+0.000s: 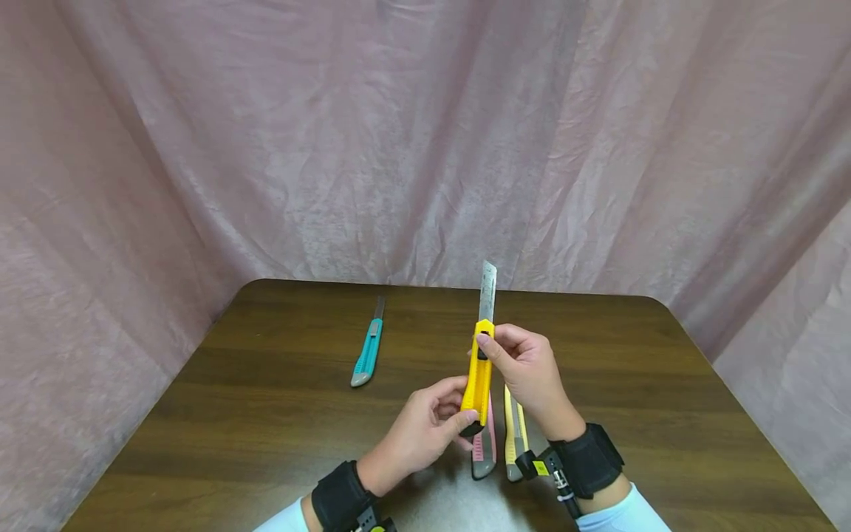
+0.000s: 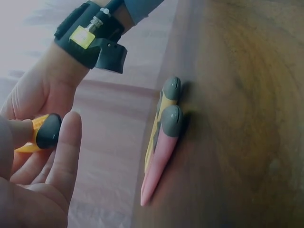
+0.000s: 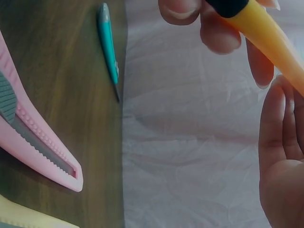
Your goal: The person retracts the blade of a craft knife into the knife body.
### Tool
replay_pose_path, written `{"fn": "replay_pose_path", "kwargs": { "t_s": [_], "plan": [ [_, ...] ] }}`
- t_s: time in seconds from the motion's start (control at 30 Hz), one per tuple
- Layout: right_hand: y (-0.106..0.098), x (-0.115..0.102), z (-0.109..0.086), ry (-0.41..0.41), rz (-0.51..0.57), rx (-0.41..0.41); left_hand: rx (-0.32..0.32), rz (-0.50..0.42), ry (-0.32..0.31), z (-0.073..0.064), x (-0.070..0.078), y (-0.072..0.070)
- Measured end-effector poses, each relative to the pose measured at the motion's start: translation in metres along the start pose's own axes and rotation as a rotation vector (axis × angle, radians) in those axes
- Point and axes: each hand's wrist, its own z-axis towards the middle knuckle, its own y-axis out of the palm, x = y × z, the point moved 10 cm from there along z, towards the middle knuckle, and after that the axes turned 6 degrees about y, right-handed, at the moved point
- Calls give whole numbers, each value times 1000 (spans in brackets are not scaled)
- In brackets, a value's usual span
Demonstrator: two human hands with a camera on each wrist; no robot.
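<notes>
A yellow utility knife [image 1: 476, 384] with a black end cap is held above the table, its long metal blade [image 1: 488, 292] out and pointing up and away. My left hand [image 1: 425, 425] pinches the knife's lower end between thumb and fingers. Higher up, my right hand [image 1: 528, 366] grips the body near the blade, its thumb on the black slider. Below them on the table lie a pink utility knife [image 1: 484, 451], partly hidden by the yellow one, and a pale yellow utility knife [image 1: 515, 436]. In the right wrist view the yellow knife [image 3: 270, 40] shows close up.
A teal utility knife [image 1: 368, 351] with its blade out lies farther back, left of the hands. The brown wooden table [image 1: 266, 414] has rounded far corners. Pink curtains [image 1: 399, 148] hang behind it and at both sides.
</notes>
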Motion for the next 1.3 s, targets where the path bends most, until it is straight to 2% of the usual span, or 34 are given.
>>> {"fn": "replay_pose_path", "kwargs": {
  "t_s": [0.1, 0.27, 0.5, 0.6, 0.9, 1.03, 1.3],
  "plan": [
    [0, 0, 0, -7, 2, 0, -14, -17, 11, 0, -3, -1],
    [0, 0, 0, -17, 10, -6, 3, -19, 6, 0, -2, -3],
    [2, 1, 0, -13, 17, -20, 11, -17, 13, -1, 20, -1],
    [4, -1, 0, -25, -2, -15, 11, -7, 9, -3, 24, -3],
    [8, -6, 1, -36, -50, -20, 4, 11, 21, -3, 28, -6],
    [3, -7, 1, -40, -48, -15, -11, 4, 37, 0, 28, -2],
    [2, -5, 3, -35, -28, 4, -7, 30, 61, -1, 32, -5]
  ]
}}
